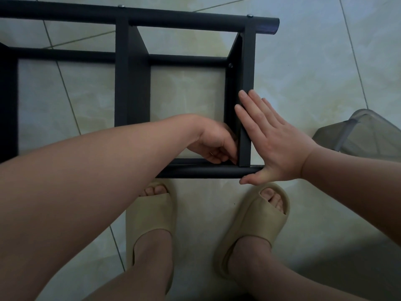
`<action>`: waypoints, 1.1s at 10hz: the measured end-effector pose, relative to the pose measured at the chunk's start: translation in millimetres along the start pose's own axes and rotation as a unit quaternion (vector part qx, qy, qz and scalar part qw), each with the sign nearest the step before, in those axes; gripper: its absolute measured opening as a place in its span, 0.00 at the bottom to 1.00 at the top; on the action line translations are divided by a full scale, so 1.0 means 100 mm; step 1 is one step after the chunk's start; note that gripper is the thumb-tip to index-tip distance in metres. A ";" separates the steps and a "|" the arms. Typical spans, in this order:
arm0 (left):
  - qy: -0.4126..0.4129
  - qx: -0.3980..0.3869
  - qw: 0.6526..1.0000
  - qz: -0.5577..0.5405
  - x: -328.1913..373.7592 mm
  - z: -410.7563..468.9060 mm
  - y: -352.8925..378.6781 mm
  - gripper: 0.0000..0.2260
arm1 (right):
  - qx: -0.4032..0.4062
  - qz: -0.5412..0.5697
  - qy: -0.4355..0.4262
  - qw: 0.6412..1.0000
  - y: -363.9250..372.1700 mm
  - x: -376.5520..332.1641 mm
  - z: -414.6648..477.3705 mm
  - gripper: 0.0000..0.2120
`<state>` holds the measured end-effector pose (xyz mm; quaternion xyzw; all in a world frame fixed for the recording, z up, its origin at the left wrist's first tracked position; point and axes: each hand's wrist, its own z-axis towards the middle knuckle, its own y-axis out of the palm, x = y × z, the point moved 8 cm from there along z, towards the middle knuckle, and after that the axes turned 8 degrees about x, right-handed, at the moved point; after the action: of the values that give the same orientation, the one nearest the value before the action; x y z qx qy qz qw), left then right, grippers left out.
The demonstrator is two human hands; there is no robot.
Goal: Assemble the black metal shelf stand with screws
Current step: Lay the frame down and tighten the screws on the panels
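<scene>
The black metal shelf stand (132,79) lies on its side on the tiled floor, with round tubes and flat cross panels. Screw heads show on the far tube (250,16) and on the right panel's inner face (230,65). My right hand (271,137) lies flat, fingers straight, pressing the outer side of the right panel (247,72), thumb under the near tube's end (206,171). My left hand (217,144) reaches inside the frame; its fingertips are curled and pinch at the corner where panel and near tube meet. What they pinch is hidden.
My two feet in beige slides (152,216) stand just below the near tube. A translucent grey plastic bag (364,133) lies on the floor at the right. Pale tiled floor (314,61) surrounds the stand.
</scene>
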<state>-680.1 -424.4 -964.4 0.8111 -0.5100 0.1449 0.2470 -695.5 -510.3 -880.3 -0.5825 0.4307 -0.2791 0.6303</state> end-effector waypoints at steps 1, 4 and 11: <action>0.003 -0.002 1.000 -0.002 0.01 -0.01 0.00 0.07 | 0.002 -0.002 -0.002 1.000 0.00 -0.01 0.00 0.63; -0.013 -0.033 0.999 -0.007 -0.02 -0.04 0.01 0.06 | 0.003 0.003 -0.003 1.000 0.01 -0.01 0.00 0.63; -0.016 -0.001 1.000 0.004 0.02 -0.02 0.00 0.05 | 0.010 0.001 -0.005 1.000 -0.01 -0.01 0.00 0.62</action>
<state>-678.7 -425.0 -961.5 0.8112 -0.5168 0.1325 0.2392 -695.9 -509.6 -879.5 -0.5769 0.4250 -0.2802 0.6387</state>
